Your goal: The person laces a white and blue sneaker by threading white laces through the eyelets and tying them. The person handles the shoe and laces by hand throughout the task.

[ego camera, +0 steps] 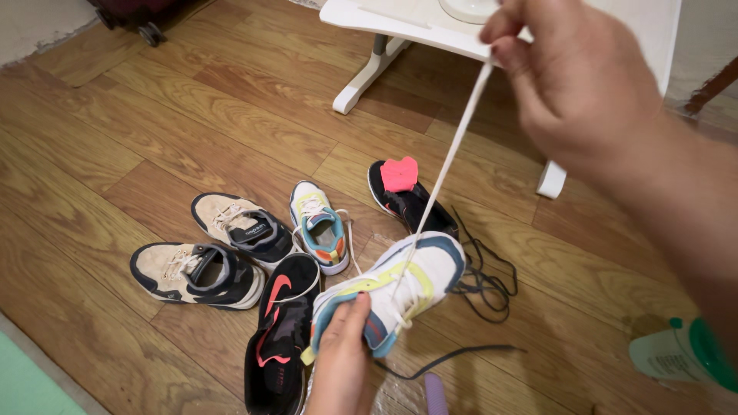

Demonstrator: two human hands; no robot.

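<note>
The right hand [573, 73] is raised high near the camera, its fingers pinched shut on the end of a white lace [450, 154], which is drawn taut in a straight line down to the white sneaker [396, 296]. That shoe is gripped at its heel end by the left hand [342, 361], fingers wrapped round it, and is held above the wooden floor [115, 131] with its toe pointing up and right. The lace appears to be threaded through most of the eyelets, with only its upper run being pulled, so the lacing is judged well advanced but not tied. The sneaker is seen as white with yellow, blue and orange panels. Its matching shoe [321, 227] lies on the floor beyond, a black shoe with a pink logo [278, 338] just beside it, two tan shoes [219, 250] to the left, and a black shoe with loose dark laces [419, 204] behind.
</note>
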